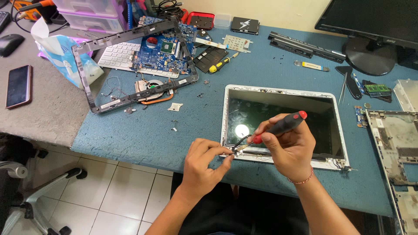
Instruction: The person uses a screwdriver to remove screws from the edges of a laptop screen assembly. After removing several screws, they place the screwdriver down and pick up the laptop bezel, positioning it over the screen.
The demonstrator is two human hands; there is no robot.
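A black and red screwdriver (281,126) is held in the right hand (289,148), with the fingers wrapped tight around its handle so that the tip can be aimed down at the near edge of a laptop screen (283,119). The screen is laid flat in its white frame on the blue mat (143,135), so it is kept steady while it is worked on. The left hand (202,163) is kept just beside the tip, and its thumb and first finger are pinched together on a small metal part at the lower left corner of the screen, by a thin black cable (240,141). A green circuit board (163,52), a white keyboard (117,54) and a black frame (130,98) are set well apart at the far left, out of the way. A phone (18,85) is left on the grey table beyond the mat.
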